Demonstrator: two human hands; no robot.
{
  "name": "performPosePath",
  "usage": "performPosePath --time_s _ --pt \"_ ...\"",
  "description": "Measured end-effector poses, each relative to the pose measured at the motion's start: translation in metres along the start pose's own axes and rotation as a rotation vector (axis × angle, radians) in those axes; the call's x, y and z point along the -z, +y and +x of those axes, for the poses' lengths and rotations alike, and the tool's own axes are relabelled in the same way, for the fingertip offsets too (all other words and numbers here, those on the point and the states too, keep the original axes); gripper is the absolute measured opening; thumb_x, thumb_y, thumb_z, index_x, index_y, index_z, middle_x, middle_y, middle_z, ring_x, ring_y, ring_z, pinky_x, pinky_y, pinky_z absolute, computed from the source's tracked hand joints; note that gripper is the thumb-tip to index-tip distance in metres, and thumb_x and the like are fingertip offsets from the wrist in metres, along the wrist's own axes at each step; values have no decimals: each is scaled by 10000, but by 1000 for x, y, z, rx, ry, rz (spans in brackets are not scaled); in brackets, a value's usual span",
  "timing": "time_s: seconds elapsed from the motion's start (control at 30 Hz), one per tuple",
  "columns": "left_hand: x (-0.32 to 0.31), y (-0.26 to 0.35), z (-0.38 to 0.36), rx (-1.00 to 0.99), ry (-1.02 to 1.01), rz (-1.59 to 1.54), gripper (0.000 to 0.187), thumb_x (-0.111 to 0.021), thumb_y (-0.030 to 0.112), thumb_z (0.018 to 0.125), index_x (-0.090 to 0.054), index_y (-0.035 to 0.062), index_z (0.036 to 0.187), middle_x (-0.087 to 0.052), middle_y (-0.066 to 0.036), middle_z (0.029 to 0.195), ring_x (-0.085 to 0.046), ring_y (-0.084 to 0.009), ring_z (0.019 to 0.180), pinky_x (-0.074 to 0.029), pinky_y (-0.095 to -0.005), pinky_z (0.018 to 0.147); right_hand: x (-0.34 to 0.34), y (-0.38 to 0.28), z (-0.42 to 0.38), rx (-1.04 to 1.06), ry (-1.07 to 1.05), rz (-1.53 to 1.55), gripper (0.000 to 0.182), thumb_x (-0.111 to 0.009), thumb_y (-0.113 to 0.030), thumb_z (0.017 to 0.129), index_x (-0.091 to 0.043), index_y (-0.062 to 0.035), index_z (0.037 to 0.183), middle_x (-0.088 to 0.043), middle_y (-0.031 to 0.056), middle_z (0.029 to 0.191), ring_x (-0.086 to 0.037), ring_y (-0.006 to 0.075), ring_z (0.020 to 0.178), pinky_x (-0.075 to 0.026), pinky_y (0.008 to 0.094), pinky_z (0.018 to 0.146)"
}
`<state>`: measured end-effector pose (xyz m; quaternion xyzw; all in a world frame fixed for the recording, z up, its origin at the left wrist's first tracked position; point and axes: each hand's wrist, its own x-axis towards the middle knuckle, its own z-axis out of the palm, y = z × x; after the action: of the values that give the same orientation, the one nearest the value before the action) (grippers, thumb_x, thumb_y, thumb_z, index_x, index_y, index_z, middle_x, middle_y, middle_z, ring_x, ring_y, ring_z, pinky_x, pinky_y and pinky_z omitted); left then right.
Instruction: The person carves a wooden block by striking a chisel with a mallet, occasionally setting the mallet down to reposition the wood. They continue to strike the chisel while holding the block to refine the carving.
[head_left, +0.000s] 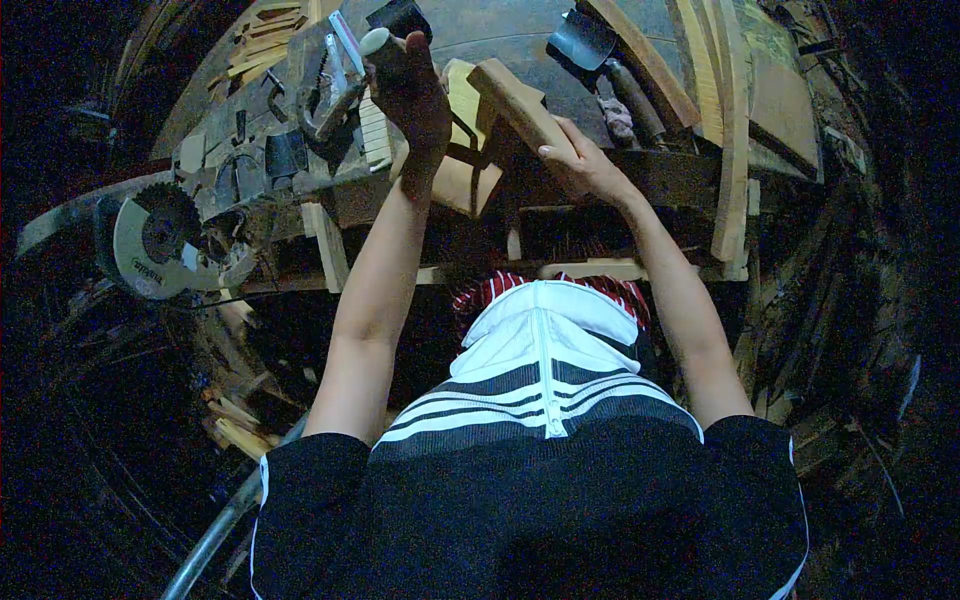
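My left hand (415, 95) is raised over the workbench, fingers wrapped around a rounded pale handle (378, 42) beside a metal clamp-like tool (335, 70). My right hand (585, 165) grips the lower end of a thick wooden block (515, 100) that tilts up to the left. A pale wooden piece (462, 180) lies between the two hands, under the block. My striped zip top fills the bottom of the view.
A circular saw with a toothed blade (150, 240) sits at the left of the cluttered bench. Long curved wooden planks (730, 130) stand at the right. A dark metal scoop-like piece (585, 40) lies at the back. Wood offcuts (235, 425) litter the dark floor.
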<state>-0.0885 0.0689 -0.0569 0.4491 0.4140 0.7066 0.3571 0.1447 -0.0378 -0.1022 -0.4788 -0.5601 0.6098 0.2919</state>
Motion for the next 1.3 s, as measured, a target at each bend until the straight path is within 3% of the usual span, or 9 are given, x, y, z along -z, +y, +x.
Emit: performPosePath --time_s 0.23,0.33,0.43,0.57,0.67,0.83,0.93,1.17,1.3 --pt "11 -3 -5 268 -248 -757 204 -682 142 846 -497 71 892 -550 10 727 -484 -44 628 -400 -203 559 0 0 -2 -9 14 -31 683 -591 -439 845 -343 -59 1356 -450 136 1285 -419 212 1185 -305 320 1006" --pt "20 -17 -6 123 -43 -29 242 -677 93 832 -507 30 991 -612 -49 843 -581 -90 721 -481 -218 650 0 4 -2 -4 19 -43 680 -592 -441 844 -348 -63 1354 -451 138 1286 -426 211 1178 -310 321 1002" --pt "-6 24 -16 -751 -92 1133 345 -655 17 807 -476 -10 1100 -611 -85 979 -614 -137 868 -509 -250 761 -1 -2 -3 7 28 -65 722 -595 -482 822 -357 -51 1350 -452 174 1305 -444 251 1194 -326 342 1004" --pt "-8 29 -23 -654 -136 624 440 -570 -85 783 -417 -17 1190 -541 -101 1125 -499 -180 1126 -420 -301 944 1 -28 0 30 106 -158 711 -605 -488 809 -409 -31 1317 -516 209 1255 -498 284 1172 -359 362 987" --pt "-24 41 -33 -532 71 732 134 -588 142 885 -495 48 906 -505 -78 785 -507 -240 746 -411 -306 627 1 -106 4 261 254 -114 616 -611 -431 824 -457 -29 1265 -573 159 1129 -554 221 1012 -429 325 864" --pt "-12 8 -38 -357 49 200 144 -582 74 872 -480 43 969 -515 -63 873 -510 -211 807 -443 -266 746 0 -216 -17 531 216 -98 561 -649 -356 813 -481 -16 1227 -630 94 972 -577 129 790 -476 282 686" --pt "-12 11 -41 -295 -6 242 200 -586 63 865 -465 32 1021 -510 -78 935 -498 -212 865 -425 -277 787 -2 -214 -13 778 110 -683 543 -705 -314 752 -517 -127 1226 -655 136 854 -616 280 726 -511 347 664" --pt "-11 16 -45 -301 -40 324 339 -596 36 848 -431 6 1142 -497 -115 1082 -471 -215 1000 -385 -303 883 -12 -247 -31 924 220 -896 496 -748 -265 641 -579 -130 1087 -640 156 834 -618 358 752 -515 398 658" --pt "-7 22 -50 -309 -21 349 420 -602 21 839 -411 -9 1211 -490 -135 1165 -455 -216 1077 -362 -317 938 -22 -242 -29 549 115 -919 514 -691 -316 752 -513 -73 1169 -643 178 877 -623 364 782 -511 397 727"
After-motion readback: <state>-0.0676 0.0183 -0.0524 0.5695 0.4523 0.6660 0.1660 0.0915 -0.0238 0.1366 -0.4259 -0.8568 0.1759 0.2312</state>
